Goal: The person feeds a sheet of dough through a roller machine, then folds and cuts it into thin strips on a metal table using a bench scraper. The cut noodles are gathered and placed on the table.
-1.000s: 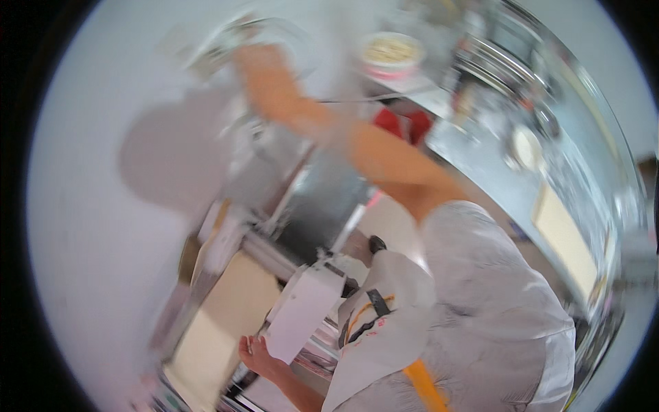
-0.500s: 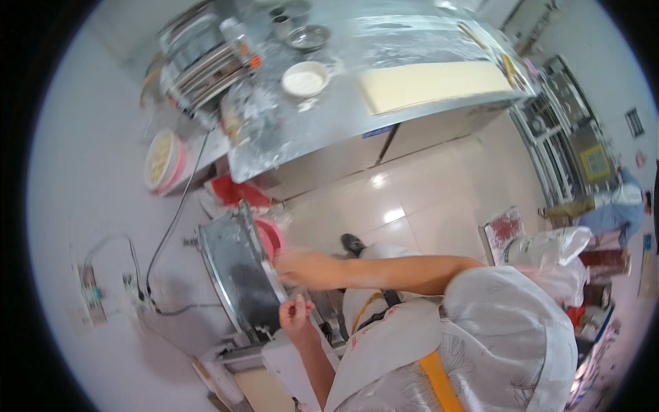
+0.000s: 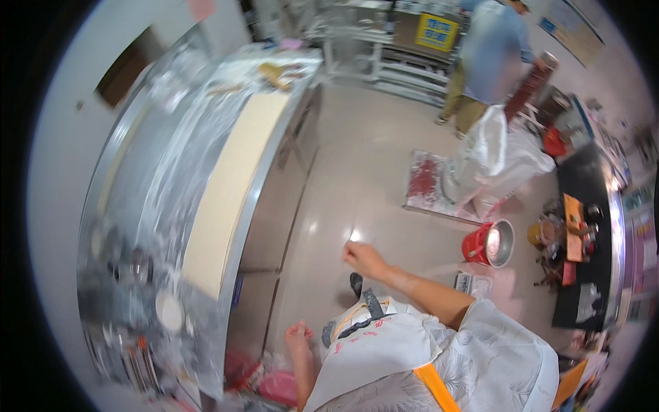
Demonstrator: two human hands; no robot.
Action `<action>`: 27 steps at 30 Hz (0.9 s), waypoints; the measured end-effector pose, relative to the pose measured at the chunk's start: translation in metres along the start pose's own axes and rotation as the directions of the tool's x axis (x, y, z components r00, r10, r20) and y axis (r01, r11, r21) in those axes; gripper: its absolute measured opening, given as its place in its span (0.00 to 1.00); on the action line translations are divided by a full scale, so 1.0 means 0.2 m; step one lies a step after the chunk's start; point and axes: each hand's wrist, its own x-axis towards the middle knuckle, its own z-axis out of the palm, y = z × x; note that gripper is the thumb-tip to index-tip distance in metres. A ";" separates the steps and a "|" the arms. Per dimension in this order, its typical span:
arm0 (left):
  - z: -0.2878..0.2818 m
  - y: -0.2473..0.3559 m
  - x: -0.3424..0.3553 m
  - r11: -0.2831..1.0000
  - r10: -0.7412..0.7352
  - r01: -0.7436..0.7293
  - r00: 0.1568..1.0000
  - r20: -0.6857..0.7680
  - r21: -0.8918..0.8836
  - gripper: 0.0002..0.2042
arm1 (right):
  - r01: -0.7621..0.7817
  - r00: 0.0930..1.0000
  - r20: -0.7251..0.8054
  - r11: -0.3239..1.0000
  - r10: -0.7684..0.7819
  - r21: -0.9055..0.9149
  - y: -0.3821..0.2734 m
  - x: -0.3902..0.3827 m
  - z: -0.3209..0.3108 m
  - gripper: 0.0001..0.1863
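Note:
My right hand (image 3: pixel 364 259) is in mid-view over the tiled floor, its fingers loosely curled with no object visible in them. My left hand (image 3: pixel 298 333) hangs low beside the steel counter (image 3: pixel 244 226), fingers bent, nothing seen in it. On that floury counter lie a long pale sheet of dough (image 3: pixel 230 175), a small white round dish (image 3: pixel 169 312), metal cups (image 3: pixel 141 264) and yellow-handled tools (image 3: pixel 273 74). At the counter's near left end stands a metal device (image 3: pixel 137 364), partly blurred. A white apron (image 3: pixel 371 353) covers my front.
A person (image 3: pixel 480 41) stands at the back by steel equipment (image 3: pixel 377 69). White sacks (image 3: pixel 480 165) rest on a flour-dusted low platform (image 3: pixel 424 178). Right are a red bucket (image 3: pixel 480 244) and a dark counter (image 3: pixel 590 268) with wooden items. Pink basins (image 3: pixel 274 381) sit low left.
My view has swung from the wall to the counter and room. My right arm, earlier reaching to the wall, is lowered over the floor; my left hand is away from the machine by the wall.

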 end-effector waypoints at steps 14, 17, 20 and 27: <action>1.69 1.52 1.44 0.928 0.330 -0.363 0.906 0.267 0.085 0.03 | -0.236 0.969 -0.069 0.971 0.238 0.026 0.48 1.47 -0.63 0.13; 2.15 1.94 1.88 0.716 0.547 -0.609 0.793 0.269 0.341 0.10 | -0.219 0.975 -0.036 0.973 0.217 -0.066 0.45 1.98 -0.77 0.09; 2.53 2.27 2.38 0.488 0.717 -0.756 0.632 0.293 0.436 0.08 | -0.075 0.997 0.003 0.993 0.076 -0.095 0.41 2.63 -0.87 0.06; 3.35 2.92 2.88 0.558 0.662 -0.568 0.744 0.089 0.606 0.09 | 0.178 0.983 0.029 0.898 -0.182 -0.401 0.51 4.05 -0.90 0.19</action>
